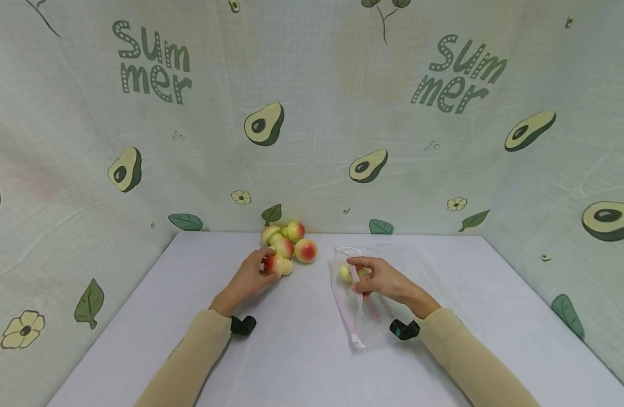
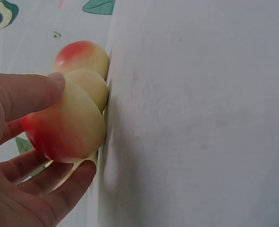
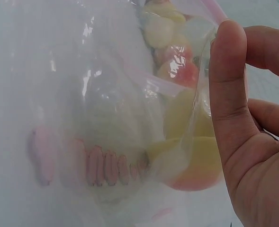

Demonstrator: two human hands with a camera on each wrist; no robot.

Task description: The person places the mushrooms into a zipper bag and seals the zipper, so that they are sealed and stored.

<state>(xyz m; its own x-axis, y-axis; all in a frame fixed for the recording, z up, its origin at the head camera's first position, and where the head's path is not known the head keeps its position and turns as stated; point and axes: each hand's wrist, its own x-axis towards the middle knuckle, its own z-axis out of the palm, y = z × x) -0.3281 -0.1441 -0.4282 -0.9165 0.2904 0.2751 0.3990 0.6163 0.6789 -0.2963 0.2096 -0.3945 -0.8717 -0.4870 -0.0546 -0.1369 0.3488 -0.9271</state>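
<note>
My left hand [image 1: 252,275] grips a toy mushroom [image 2: 66,125] by its red-and-yellow cap, thumb on one side and fingers on the other. Its pale stem [image 1: 286,267] points right in the head view. Right beyond it lies a group of similar mushrooms [image 1: 306,251], some with their rounded stems showing. Over on the right, my right hand [image 1: 385,281] pinches the pink-edged mouth of a clear zip bag [image 1: 349,316] between thumb and fingers. Inside the bag is another mushroom [image 3: 189,165], seen through the plastic and partly hidden by the hand.
A white slider [image 1: 356,341] sits at the near end of the bag's pink strip. Pink printing [image 3: 101,165] marks the bag. The white table [image 1: 286,350] meets a patterned cloth backdrop [image 1: 312,186] just behind the mushrooms. Dark wrist cameras [image 1: 243,325] hang under both wrists.
</note>
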